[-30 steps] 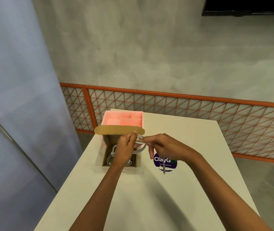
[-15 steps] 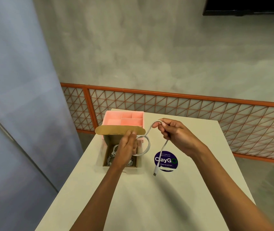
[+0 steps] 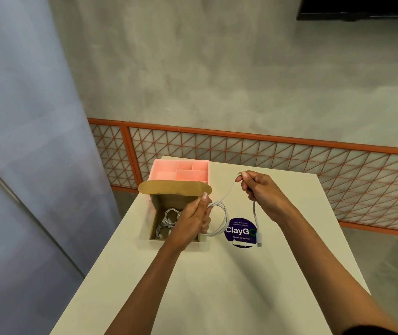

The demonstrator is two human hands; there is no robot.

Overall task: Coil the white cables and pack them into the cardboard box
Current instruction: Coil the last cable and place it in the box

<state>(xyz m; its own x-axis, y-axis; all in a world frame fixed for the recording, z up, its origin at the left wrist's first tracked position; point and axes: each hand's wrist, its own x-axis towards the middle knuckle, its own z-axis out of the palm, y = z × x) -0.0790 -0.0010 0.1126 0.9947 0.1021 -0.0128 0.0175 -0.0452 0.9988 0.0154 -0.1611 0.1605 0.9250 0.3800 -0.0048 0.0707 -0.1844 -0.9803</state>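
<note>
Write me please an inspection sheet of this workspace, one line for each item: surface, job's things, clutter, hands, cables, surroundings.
Surface: pale table with a round purple sticker.
Job's things: cardboard box open, flap up, coiled white cables inside.
Clutter: pink divided tray behind the box.
Hands: left hand grips a loop by the box; right hand pinches the same cable higher up.
Cables: white cable has one loop made; its plug end hangs below the right hand, by the sticker.
Surroundings: grey wall, orange lattice railing, dark screen top right, blue-grey panel left.
</note>
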